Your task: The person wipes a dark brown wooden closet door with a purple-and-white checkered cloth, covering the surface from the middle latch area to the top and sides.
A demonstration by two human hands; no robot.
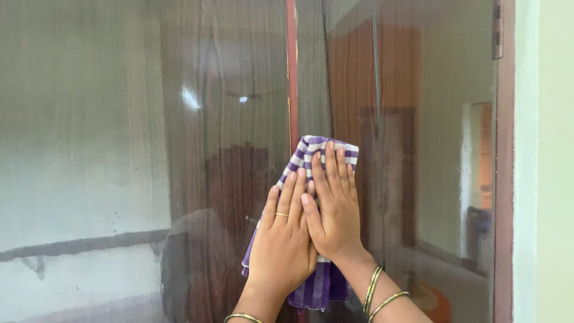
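Both hands lie flat and open against a glass window pane, fingers stretched upward, pressing a purple-and-white checked cloth onto the glass. Left hand sits lower and to the left, with a ring on one finger and a thin bangle at the wrist; its fingertips touch the side of the right hand. Right hand sits slightly higher, partly overlapping the left, its fingertips near the cloth's top edge; two thin bangles circle that wrist. Neither hand grips anything: the cloth is only pinned under the palms, folded at the top and hanging loose below the wrists. A reddish-brown vertical frame bar runs behind the cloth, and a wider brown frame stands at the right, beside a pale green wall. No containers show.
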